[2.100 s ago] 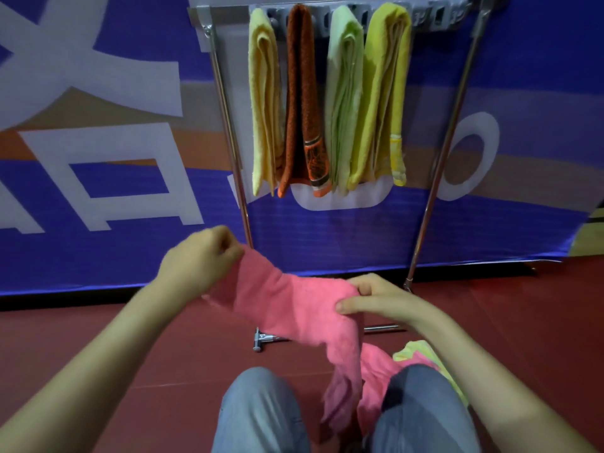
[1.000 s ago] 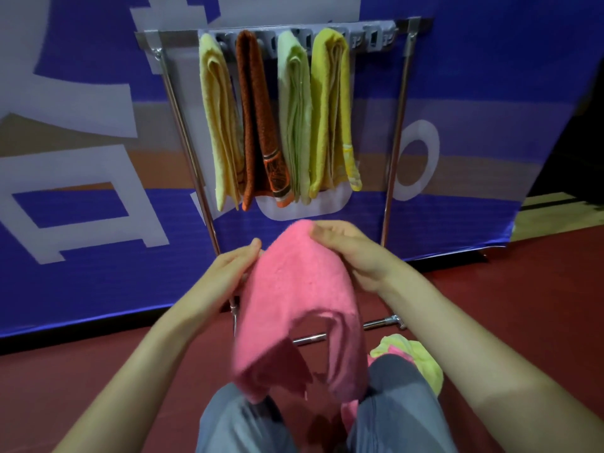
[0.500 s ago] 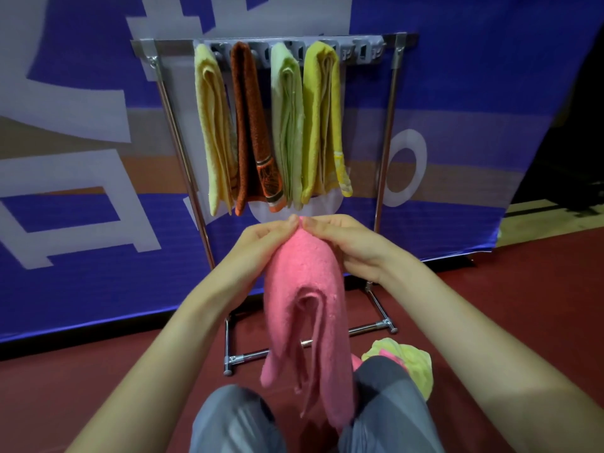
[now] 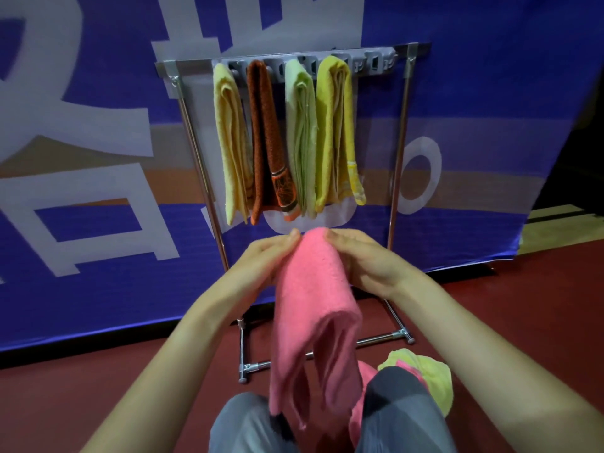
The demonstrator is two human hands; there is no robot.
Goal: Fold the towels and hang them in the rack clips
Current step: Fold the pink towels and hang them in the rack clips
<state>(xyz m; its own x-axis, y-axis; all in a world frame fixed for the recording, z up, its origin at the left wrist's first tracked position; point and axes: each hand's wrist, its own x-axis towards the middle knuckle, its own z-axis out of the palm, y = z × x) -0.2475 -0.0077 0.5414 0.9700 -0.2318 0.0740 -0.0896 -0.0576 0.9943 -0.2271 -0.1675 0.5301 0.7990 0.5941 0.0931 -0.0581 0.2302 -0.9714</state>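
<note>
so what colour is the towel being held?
Pink towel, clearest in the head view.

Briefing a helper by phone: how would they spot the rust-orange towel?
Look at the metal rack against the blue banner. Four folded towels hang from its clip bar; the rust-orange towel is second from left, the only dark one, with a patterned band near its bottom.

The pink towel [image 4: 313, 299] ends unseen between the knees [image 4: 395, 410] at bottom centre; the pile [image 4: 434, 377] behind seems half hidden; clips [image 4: 372, 64] blur.
</note>
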